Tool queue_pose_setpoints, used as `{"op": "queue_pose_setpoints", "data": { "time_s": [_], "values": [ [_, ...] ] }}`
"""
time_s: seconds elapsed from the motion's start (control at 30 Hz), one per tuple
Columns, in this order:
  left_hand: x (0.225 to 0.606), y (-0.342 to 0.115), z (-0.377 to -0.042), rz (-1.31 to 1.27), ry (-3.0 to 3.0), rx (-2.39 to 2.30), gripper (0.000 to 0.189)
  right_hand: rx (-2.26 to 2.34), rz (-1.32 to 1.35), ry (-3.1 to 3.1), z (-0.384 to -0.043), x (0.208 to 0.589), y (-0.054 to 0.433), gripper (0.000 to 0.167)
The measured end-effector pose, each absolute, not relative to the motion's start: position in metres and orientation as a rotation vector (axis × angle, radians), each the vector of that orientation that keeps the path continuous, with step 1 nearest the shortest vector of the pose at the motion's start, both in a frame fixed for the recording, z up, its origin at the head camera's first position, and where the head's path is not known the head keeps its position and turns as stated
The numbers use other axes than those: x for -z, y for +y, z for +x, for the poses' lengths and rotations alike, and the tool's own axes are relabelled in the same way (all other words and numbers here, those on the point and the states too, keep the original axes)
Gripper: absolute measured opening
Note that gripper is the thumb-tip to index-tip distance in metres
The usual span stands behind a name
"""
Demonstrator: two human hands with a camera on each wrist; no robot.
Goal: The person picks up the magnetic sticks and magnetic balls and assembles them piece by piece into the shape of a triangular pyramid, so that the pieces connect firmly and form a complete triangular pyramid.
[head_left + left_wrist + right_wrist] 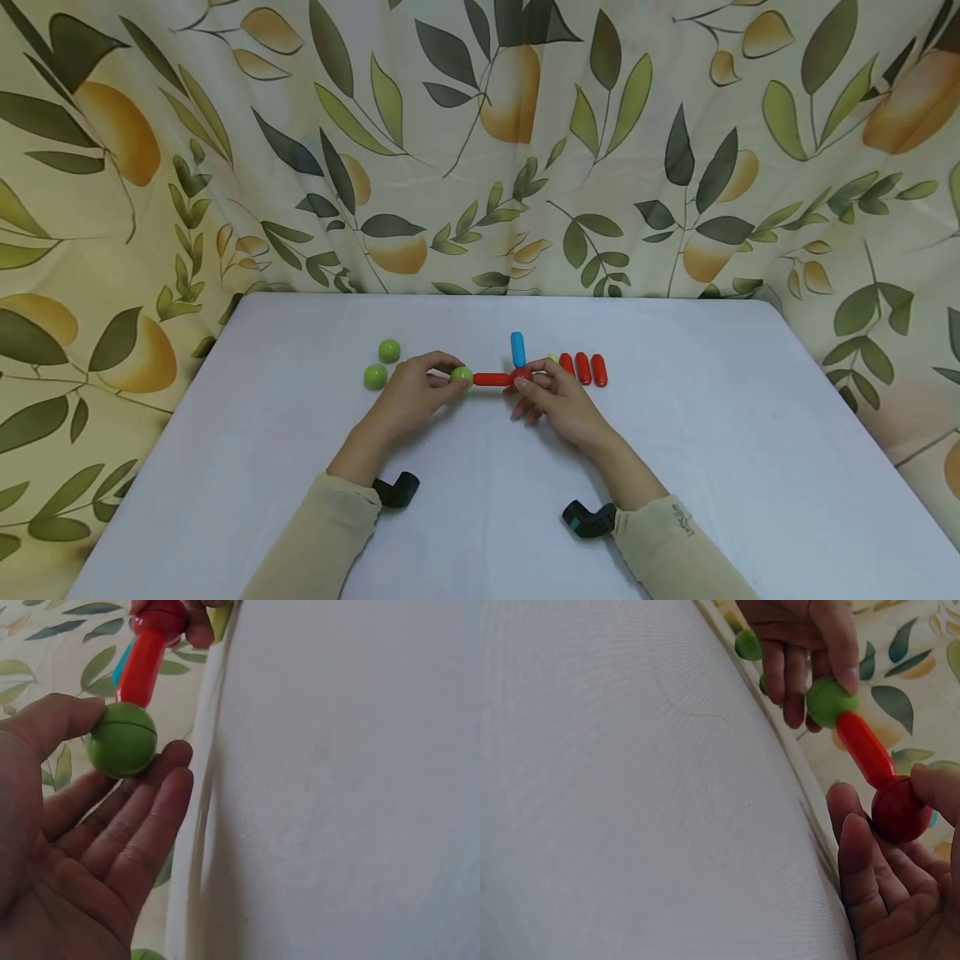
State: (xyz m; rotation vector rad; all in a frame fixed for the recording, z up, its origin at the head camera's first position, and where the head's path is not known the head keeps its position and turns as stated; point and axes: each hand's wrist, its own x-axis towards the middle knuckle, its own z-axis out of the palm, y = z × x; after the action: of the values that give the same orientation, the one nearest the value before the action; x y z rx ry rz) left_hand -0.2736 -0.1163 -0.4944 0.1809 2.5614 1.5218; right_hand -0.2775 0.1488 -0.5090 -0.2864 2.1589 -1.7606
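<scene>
My left hand (417, 390) pinches a green ball (122, 740) between thumb and fingers. From that ball a red rod (491, 379) runs across to a red ball (901, 809), which my right hand (561, 402) pinches with its thumb and fingers. A blue rod (518, 349) sticks out from the red ball toward the back of the table. Ball, rods and ball form one joined piece held between both hands. In the left wrist view, the thumb presses the green ball from one side with the fingers spread beneath.
Two loose green balls, one nearer (376, 377) and one farther (389, 350), lie left of my left hand. Right of my right hand are several red rods (583, 368) and a partly hidden yellow-green piece (553, 357). A patterned curtain (480, 167) hangs behind the white table (480, 517).
</scene>
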Motion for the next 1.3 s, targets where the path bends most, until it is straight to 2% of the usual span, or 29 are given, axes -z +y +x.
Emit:
{"op": "queue_pose_setpoints", "data": {
  "time_s": [0.63,1.3],
  "values": [
    [0.520,-0.122,-0.280,0.174,2.393,-1.668,0.037,1.710,-0.240,2.194,-0.278,0.511,0.147,0.041],
    [0.520,-0.117,-0.278,0.093,2.525,-1.657,0.039,1.501,-0.319,2.324,-0.273,0.508,0.147,0.037]
  ]
}}
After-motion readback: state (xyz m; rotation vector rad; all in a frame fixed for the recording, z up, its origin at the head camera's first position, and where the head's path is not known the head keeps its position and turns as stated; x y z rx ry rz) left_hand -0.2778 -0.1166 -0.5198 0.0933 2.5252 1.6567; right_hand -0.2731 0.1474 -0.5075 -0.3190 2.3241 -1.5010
